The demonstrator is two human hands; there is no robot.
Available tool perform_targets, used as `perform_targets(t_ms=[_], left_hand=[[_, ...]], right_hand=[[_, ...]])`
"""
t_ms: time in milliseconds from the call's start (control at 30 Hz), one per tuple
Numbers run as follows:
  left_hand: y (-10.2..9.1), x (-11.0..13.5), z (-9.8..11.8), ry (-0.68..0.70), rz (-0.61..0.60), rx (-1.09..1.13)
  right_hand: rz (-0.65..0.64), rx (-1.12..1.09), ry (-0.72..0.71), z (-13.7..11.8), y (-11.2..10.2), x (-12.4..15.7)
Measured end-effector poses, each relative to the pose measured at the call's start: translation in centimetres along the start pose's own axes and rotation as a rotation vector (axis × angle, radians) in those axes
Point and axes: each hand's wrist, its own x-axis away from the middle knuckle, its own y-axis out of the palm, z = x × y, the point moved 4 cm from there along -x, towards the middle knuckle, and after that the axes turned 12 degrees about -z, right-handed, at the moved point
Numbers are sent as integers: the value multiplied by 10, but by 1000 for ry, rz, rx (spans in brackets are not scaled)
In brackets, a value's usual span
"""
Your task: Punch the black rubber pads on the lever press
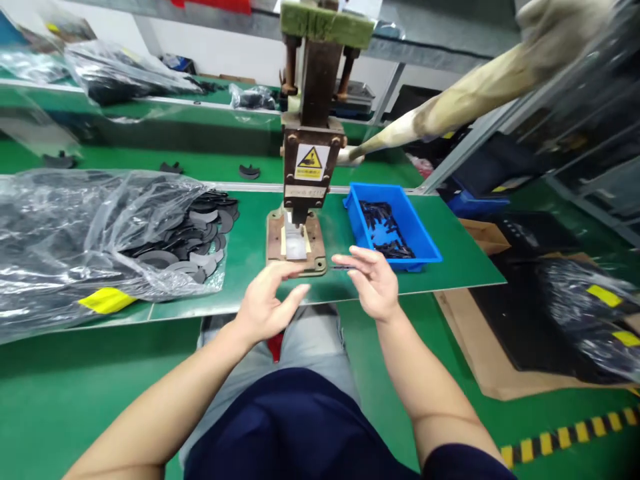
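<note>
Workbench (pixel 245 230), flat and green-topped: it is running across the middle of the frame, and a long green ledge (pixel 215 160) is lying behind it, carrying three small black curved pieces (pixel 249 173).
Glossy green floor (pixel 75 400): it is filling the lower left, while yellow-and-black striped tape (pixel 560 437) is crossing the lower right and brown cardboard (pixel 493 363) is lying at the right.
Brown metal press (pixel 307 163): it is standing at upper centre, wearing a yellow triangular warning sticker (pixel 310 160); a cream-coloured wrapped lever (pixel 450 110) is reaching from it to the upper right.
Rust-brown base plate (pixel 274 248): it is sitting under the press at centre, carrying a flat grey metal plate (pixel 296 249).
Clear plastic bag (pixel 65 233): it is sprawling over the left of the frame, flat black crescent-shaped pieces (pixel 203 230) showing at its open end.
Blue rectangular plastic bin (pixel 417 230): it is standing right of centre, holding small narrow black pieces (pixel 395 249).
Left hand (pixel 267 303): its fingers are curving loosely, thumb well apart, gripping nothing visible, near the base plate's front edge; contact is unclear.
Right hand (pixel 375 288): its fingers are extending leftward near the bin, thumb lowered; a thin dark strip (pixel 343 267) is showing at the fingertips, whether pinched I cannot tell.
</note>
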Motion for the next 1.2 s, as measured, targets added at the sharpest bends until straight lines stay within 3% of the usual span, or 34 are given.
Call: perform_targets(t_ms=[100,233,533,633,700,767,867,967,1000,1100,1200], left_hand=[[5,0,7,55,-21,44],[4,7,3,62,-1,69],[6,10,0,77,-8,72],[0,4,-16,36,-18,-3],[-8,-5,-38,-26,6,-75],[-17,-17,-65,-94,19,-157],[-23,-42,-101,-144,-56,-296],[-21,-66,-120,-144,-179,-442],[-19,-72,-122,-143,-223,-489],[-14,-84,-119,-124,-355,-606],[-11,-89,-111,-106,-448,-676]], right_hand=[[-82,-157,-61,1,38,3],[-146,-157,-73,10,56,2],[-197,-152,-98,15,65,-1],[-178,-102,-92,13,58,-5],[-74,-22,-106,7,41,-15],[95,53,-180,-8,12,-34],[311,90,-405,-53,-37,-75],[351,69,-616,-116,-72,-118],[323,57,-687,-137,-78,-129],[197,78,-668,-180,-78,-154],[170,32,-688,-192,-66,-155]])
